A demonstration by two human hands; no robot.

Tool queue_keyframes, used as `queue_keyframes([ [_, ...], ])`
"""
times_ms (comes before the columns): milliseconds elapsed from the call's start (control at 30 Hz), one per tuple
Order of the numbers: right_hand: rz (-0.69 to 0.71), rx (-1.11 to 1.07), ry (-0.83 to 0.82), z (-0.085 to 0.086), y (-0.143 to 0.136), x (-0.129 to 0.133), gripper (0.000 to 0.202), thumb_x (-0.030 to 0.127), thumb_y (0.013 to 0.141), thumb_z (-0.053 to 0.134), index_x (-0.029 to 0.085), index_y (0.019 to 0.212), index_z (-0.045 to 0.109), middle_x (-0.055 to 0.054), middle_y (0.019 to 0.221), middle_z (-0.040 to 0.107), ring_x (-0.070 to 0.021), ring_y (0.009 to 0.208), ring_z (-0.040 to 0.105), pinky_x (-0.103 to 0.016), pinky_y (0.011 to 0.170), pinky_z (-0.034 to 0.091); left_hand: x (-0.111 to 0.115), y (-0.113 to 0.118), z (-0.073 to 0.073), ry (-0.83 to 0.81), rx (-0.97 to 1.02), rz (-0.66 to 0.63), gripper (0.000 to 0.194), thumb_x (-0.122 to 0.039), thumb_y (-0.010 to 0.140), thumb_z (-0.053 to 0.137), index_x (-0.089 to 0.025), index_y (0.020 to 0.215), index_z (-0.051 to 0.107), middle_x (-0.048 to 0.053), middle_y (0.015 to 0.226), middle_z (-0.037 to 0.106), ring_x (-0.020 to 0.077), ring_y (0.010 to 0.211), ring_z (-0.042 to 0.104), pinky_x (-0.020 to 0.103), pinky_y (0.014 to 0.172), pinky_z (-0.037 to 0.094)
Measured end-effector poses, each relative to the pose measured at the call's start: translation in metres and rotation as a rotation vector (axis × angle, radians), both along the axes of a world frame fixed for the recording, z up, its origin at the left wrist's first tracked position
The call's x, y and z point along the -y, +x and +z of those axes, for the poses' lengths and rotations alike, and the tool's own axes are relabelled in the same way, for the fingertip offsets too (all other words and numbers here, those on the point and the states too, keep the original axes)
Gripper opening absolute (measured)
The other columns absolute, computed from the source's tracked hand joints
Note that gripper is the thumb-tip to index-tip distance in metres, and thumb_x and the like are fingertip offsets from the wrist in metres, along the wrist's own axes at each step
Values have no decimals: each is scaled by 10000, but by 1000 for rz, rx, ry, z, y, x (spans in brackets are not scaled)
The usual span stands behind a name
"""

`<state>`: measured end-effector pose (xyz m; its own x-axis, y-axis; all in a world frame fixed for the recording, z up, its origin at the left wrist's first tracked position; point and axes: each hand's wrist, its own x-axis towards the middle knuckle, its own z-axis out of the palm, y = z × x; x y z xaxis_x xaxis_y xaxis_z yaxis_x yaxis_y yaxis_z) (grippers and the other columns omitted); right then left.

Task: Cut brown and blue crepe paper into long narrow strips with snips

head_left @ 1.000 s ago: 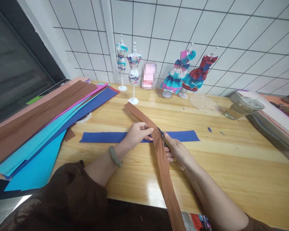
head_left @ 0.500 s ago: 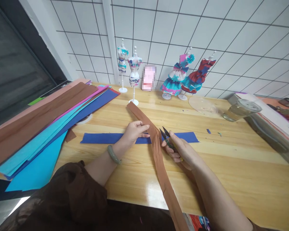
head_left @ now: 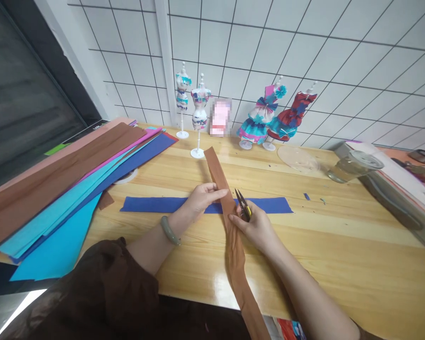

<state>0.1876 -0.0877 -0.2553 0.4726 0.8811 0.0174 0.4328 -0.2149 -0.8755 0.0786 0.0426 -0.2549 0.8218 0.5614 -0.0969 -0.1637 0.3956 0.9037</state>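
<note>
My left hand [head_left: 203, 198] pinches the left edge of a long brown crepe paper strip [head_left: 236, 250] between thumb and fingers. The strip's far end points toward the wall and its near end hangs over the table's front edge. My right hand [head_left: 257, 224] grips small thread snips [head_left: 243, 204], with dark blades pointing away and up. Its thumb also presses on the brown strip, just nearer to me than my left hand. Beneath both hands a blue paper strip [head_left: 152, 204] lies flat across the table, crossed by the brown one.
Stacked coloured paper sheets [head_left: 81, 165] lie at left. Two bare mini dress forms [head_left: 199, 108] and two dressed ones [head_left: 260, 118] stand along the tiled wall. A clear cup [head_left: 356, 166] is at right, near blue scraps [head_left: 306, 196].
The brown strip has swung more upright, its far end shifting right. My right hand has moved slightly left, turned, and its thumb now presses on the strip while holding the snips.
</note>
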Motion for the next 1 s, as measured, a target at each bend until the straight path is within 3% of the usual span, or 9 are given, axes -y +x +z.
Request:
queue_keyframes([
  [167, -21, -24, -17, 0, 0, 0, 229, 324, 646, 647, 204, 689, 457, 36, 613, 483, -120, 543, 424, -255, 545, 347, -6, -3, 5, -93, 8, 79, 238, -275, 667, 699, -100, 802, 609, 71, 799, 662, 157, 747, 617, 335, 758, 483],
  [333, -58, -157, 46, 11, -6, -2, 303, 423, 661, 663, 199, 698, 462, 13, 628, 519, -134, 589, 477, -262, 580, 389, -6, 0, 2, 2, -17, 120, 215, -248, 650, 697, -118, 781, 586, 59, 788, 665, 155, 748, 621, 346, 776, 480],
  [467, -115, -297, 66, 13, -9, -5, 362, 503, 662, 649, 188, 754, 498, 29, 561, 487, -114, 506, 429, -244, 479, 342, 1, 3, 1, 121, 12, 58, 267, -211, 621, 711, -121, 852, 612, 73, 862, 677, 176, 827, 627, 341, 827, 463],
  [633, -138, -407, 79, 7, -9, -8, 408, 538, 622, 666, 174, 746, 531, 23, 571, 528, -106, 480, 443, -240, 447, 348, 10, 3, 6, 73, 55, -51, 338, -271, 622, 729, -111, 895, 611, 94, 881, 675, 206, 831, 635, 338, 796, 474],
  [833, -169, -369, 83, 2, -11, -11, 403, 486, 578, 720, 163, 742, 543, -1, 608, 581, -139, 556, 540, -277, 559, 452, 6, 4, 0, 99, -25, 165, 286, -323, 634, 714, -145, 668, 493, 5, 680, 626, 115, 662, 599, 236, 639, 466],
  [1000, -147, -421, 46, 5, -11, -11, 449, 486, 522, 749, 167, 776, 560, -21, 638, 630, -166, 575, 587, -303, 574, 486, 1, 4, -2, 101, -27, 216, 303, -332, 622, 722, -152, 700, 491, 5, 699, 628, 121, 668, 603, 230, 611, 466],
])
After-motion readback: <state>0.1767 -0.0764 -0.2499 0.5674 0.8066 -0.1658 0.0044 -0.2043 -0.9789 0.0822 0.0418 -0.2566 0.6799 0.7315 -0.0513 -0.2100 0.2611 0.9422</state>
